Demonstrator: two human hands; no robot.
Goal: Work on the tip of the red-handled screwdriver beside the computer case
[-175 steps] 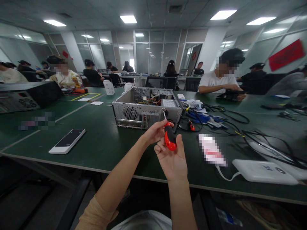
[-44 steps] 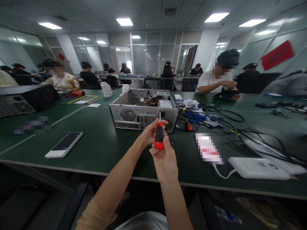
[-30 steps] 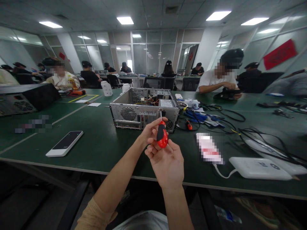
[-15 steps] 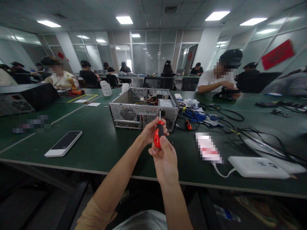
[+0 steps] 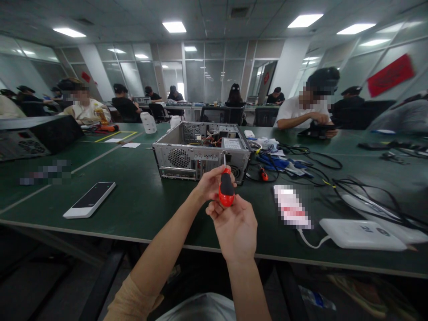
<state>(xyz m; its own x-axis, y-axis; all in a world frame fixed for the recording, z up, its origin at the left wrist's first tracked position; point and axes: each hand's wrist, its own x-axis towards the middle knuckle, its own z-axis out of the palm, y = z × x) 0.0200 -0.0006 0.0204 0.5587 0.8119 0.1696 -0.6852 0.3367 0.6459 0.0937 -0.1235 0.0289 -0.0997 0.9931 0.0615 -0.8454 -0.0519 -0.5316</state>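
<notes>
I hold a screwdriver (image 5: pixel 226 189) with a red and black handle upright in front of me, above the green table (image 5: pixel 147 200). My left hand (image 5: pixel 209 183) is closed round the black upper part of the handle. My right hand (image 5: pixel 236 227) is below it, its fingertips closed on the red butt of the handle. The thin metal shaft points up toward the rear panel of an open grey computer case (image 5: pixel 187 156), which stands on the table just beyond my hands. The tip does not touch the case.
A white phone (image 5: pixel 89 199) lies at the left. At the right are a white flat box (image 5: pixel 363 234) and tangled black cables (image 5: pixel 351 187). A small red tool (image 5: pixel 264 174) lies beside the case. A black case (image 5: pixel 36 136) stands far left. Other people sit across the table.
My right hand has shifted its hold on the handle's butt, going from a tighter wrap to a fingertip grip, and the screwdriver has tipped slightly. The left hand stays on the handle.
</notes>
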